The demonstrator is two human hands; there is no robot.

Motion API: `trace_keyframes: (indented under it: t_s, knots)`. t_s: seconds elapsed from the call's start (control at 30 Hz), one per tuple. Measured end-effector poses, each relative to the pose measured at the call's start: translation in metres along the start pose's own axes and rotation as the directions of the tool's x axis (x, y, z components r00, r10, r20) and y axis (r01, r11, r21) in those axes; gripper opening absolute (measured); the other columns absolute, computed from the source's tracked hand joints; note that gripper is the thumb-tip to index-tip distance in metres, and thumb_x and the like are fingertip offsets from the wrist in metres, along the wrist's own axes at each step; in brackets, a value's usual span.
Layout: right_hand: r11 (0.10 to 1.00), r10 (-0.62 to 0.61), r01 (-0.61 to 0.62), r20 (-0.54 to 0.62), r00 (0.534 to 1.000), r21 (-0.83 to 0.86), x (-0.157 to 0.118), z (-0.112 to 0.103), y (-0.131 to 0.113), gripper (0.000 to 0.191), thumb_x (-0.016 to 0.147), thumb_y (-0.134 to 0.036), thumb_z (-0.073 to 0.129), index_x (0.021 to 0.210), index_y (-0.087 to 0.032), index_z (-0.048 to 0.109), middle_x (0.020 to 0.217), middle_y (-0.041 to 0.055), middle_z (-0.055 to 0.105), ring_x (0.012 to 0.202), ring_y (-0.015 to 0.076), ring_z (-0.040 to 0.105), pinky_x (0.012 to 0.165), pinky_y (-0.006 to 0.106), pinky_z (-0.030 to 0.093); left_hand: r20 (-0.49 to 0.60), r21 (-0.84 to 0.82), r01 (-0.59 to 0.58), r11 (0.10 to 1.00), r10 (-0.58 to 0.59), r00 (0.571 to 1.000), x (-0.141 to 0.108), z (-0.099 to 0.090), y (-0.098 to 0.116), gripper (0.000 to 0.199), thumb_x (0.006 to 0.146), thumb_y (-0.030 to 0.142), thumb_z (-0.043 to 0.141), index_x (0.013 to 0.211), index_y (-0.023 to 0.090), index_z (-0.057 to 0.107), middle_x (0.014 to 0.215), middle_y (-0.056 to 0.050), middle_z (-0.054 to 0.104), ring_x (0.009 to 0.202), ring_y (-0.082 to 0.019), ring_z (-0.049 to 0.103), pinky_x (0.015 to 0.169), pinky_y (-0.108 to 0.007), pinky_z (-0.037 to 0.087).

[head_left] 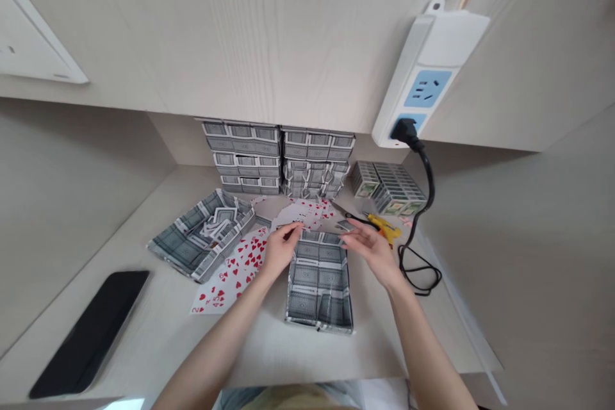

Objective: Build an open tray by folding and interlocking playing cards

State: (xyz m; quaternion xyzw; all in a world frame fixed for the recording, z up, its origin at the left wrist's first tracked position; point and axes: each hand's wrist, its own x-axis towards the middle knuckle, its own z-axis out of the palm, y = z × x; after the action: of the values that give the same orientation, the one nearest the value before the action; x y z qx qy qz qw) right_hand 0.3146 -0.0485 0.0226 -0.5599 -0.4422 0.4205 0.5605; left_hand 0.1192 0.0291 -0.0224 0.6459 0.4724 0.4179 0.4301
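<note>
A shallow box made of grey-backed playing cards lies open side up on the desk in front of me. At its far left corner my left hand pinches thumb and fingers together; what is between them is too small to make out. Over the far right corner, my right hand holds a small grey card piece between thumb and fingers. Face-up heart cards fan out left of the box, and more loose cards lie beyond it.
Left stands another card box with card pieces inside. Stacked card boxes line the back, beside packed decks. A yellow glue gun, scissors and black cable lie right. A black phone rests front left. A power strip hangs above.
</note>
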Motion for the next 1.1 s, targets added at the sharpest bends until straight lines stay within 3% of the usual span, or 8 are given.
trace_keyframes:
  t_s: [0.07, 0.17, 0.3, 0.47, 0.57, 0.67, 0.83, 1.1]
  knots:
    - [0.999, 0.001, 0.002, -0.058, 0.998, 0.054, 0.003, 0.001, 0.004, 0.05, 0.057, -0.03, 0.071, 0.103, -0.018, 0.056, 0.076, 0.0021, 0.063, 0.076, 0.0176, 0.061, 0.071, 0.032, 0.048, -0.022, 0.001, 0.006, 1.0, -0.006, 1.0, -0.001, 0.0, -0.001, 0.029, 0.078, 0.036, 0.045, 0.09, 0.017, 0.064, 0.092, -0.003, 0.067, 0.088, -0.015, 0.059, 0.085, -0.029, 0.044]
    - [0.998, 0.005, 0.009, -0.235, 0.972, 0.059, 0.009, 0.002, 0.017, 0.036, 0.06, -0.037, 0.068, 0.088, -0.015, 0.06, 0.064, 0.0008, 0.062, 0.062, 0.0159, 0.059, 0.062, 0.031, 0.048, -0.036, -0.017, 0.011, 1.0, -0.011, 0.999, -0.001, 0.003, -0.004, 0.029, 0.078, 0.037, 0.045, 0.088, 0.016, 0.063, 0.09, -0.003, 0.066, 0.086, -0.015, 0.059, 0.083, -0.028, 0.045]
    - [0.966, -0.169, 0.085, -0.351, 0.921, -0.243, 0.016, 0.008, 0.028, 0.027, 0.064, -0.042, 0.064, 0.066, -0.015, 0.062, 0.05, -0.0028, 0.051, 0.05, 0.0126, 0.049, 0.051, 0.026, 0.041, -0.03, -0.048, 0.035, 0.998, -0.037, 0.999, -0.004, 0.007, -0.006, 0.03, 0.079, 0.038, 0.042, 0.086, 0.015, 0.06, 0.086, -0.003, 0.065, 0.082, -0.014, 0.059, 0.078, -0.026, 0.046]
    - [0.697, -0.475, 0.355, -0.032, 0.879, -0.623, 0.024, 0.022, 0.009, 0.017, 0.071, -0.035, 0.062, 0.07, -0.019, 0.067, 0.075, 0.0048, 0.059, 0.079, 0.0191, 0.053, 0.075, 0.035, 0.041, -0.004, -0.091, 0.066, 0.994, -0.067, 0.998, -0.01, 0.006, -0.004, 0.035, 0.082, 0.039, 0.037, 0.093, 0.015, 0.059, 0.098, -0.004, 0.064, 0.093, -0.015, 0.056, 0.086, -0.028, 0.041]
    - [0.67, -0.432, 0.467, 0.209, 0.877, -0.577, 0.031, 0.028, 0.0, 0.016, 0.079, -0.028, 0.053, 0.08, -0.02, 0.067, 0.087, 0.0055, 0.063, 0.083, 0.0175, 0.056, 0.077, 0.031, 0.043, 0.016, -0.123, 0.073, 0.99, -0.072, 0.997, -0.012, 0.005, -0.008, 0.037, 0.082, 0.041, 0.037, 0.095, 0.015, 0.06, 0.099, -0.005, 0.064, 0.095, -0.017, 0.056, 0.087, -0.03, 0.04]
    - [0.629, -0.379, 0.515, 0.349, 0.857, -0.582, 0.038, 0.033, 0.002, 0.018, 0.081, -0.025, 0.05, 0.087, -0.022, 0.067, 0.084, 0.0037, 0.066, 0.081, 0.017, 0.059, 0.076, 0.029, 0.044, -0.01, -0.174, 0.05, 0.983, -0.053, 0.999, -0.011, 0.006, -0.013, 0.037, 0.079, 0.043, 0.042, 0.088, 0.014, 0.063, 0.093, -0.005, 0.066, 0.091, -0.018, 0.057, 0.084, -0.029, 0.041]
    - [0.544, -0.336, 0.511, 0.386, 0.859, -0.665, 0.045, 0.033, 0.006, 0.02, 0.081, -0.021, 0.05, 0.091, -0.025, 0.067, 0.088, 0.0022, 0.068, 0.085, 0.0177, 0.06, 0.078, 0.03, 0.044, -0.044, -0.194, 0.03, 0.98, -0.039, 0.998, -0.01, 0.007, -0.018, 0.032, 0.077, 0.041, 0.047, 0.087, 0.016, 0.065, 0.091, -0.004, 0.066, 0.089, -0.018, 0.057, 0.084, -0.028, 0.041]
    - [0.534, -0.294, 0.485, 0.386, 0.875, -0.693, 0.045, 0.028, -0.004, 0.019, 0.079, -0.02, 0.052, 0.089, -0.025, 0.067, 0.087, 0.0018, 0.068, 0.084, 0.0175, 0.061, 0.078, 0.028, 0.043, -0.039, -0.153, 0.031, 0.988, -0.038, 0.999, -0.008, 0.007, -0.018, 0.029, 0.076, 0.038, 0.048, 0.085, 0.016, 0.065, 0.085, -0.003, 0.067, 0.083, -0.017, 0.059, 0.077, -0.026, 0.043]
